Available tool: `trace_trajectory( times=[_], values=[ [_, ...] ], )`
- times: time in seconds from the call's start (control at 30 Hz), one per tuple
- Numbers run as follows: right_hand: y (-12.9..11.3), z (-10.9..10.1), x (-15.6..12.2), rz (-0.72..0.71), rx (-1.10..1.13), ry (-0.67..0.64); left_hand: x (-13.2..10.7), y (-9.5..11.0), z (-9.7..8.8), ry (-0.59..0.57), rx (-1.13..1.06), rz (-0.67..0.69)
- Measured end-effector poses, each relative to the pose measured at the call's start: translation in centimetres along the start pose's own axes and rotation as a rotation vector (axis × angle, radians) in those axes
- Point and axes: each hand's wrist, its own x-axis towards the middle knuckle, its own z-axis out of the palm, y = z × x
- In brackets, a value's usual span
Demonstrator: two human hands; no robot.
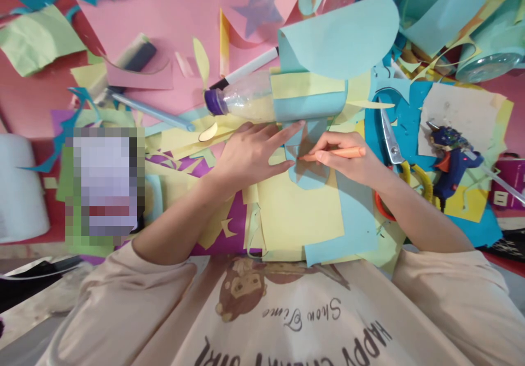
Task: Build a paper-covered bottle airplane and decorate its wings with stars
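My right hand [348, 158] is closed around an orange pen [346, 152]. The pen's tip rests at a small light-blue paper piece [314, 180], on which a darker star shape partly shows. My left hand [250, 155] lies flat with its fingers spread, index finger and thumb touching that piece. Beneath it is a pale yellow sheet [303, 218], overlapping a light-blue sheet [356, 224]. Just beyond my hands a clear plastic bottle [246, 98] lies on its side, with a purple cap and blue and yellow paper wrapped around it.
Scissors [391, 141] with red and yellow handles and a blue glue gun [453, 163] lie at the right. A light-blue pen [151, 110], a white marker [250, 66] and paper scraps cover the far side. A white bottle [20, 185] stands at the left, near a blurred-out object [106, 174].
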Motion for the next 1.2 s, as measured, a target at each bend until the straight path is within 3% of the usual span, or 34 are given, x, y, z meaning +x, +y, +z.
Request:
trace_trajectory(
  times=[0.27,0.43,0.6,0.77,0.93,1.07,1.2],
  values=[
    [0.04,0.02,-0.02,-0.001,-0.010,-0.013,0.07,0.07,-0.03,-0.006,0.002,-0.007],
    [-0.12,0.11,-0.04,-0.055,-0.050,0.089,0.05,0.04,0.04,-0.016,-0.024,-0.017],
    [-0.19,0.09,-0.08,-0.044,-0.054,0.040,0.02,0.01,0.09,-0.013,-0.018,-0.017],
    [-0.11,0.22,-0.10,-0.054,-0.079,0.136,0.05,0.05,0.03,-0.028,-0.012,-0.020],
    [-0.06,0.26,-0.04,-0.050,-0.058,0.079,0.06,0.10,-0.06,-0.034,-0.002,-0.027],
    [-0.06,0.22,-0.07,-0.072,-0.050,0.127,0.10,0.12,-0.06,-0.030,-0.012,-0.024],
    [-0.04,0.22,-0.11,-0.045,-0.015,0.038,0.10,0.12,-0.04,-0.018,-0.015,-0.025]
  ],
)
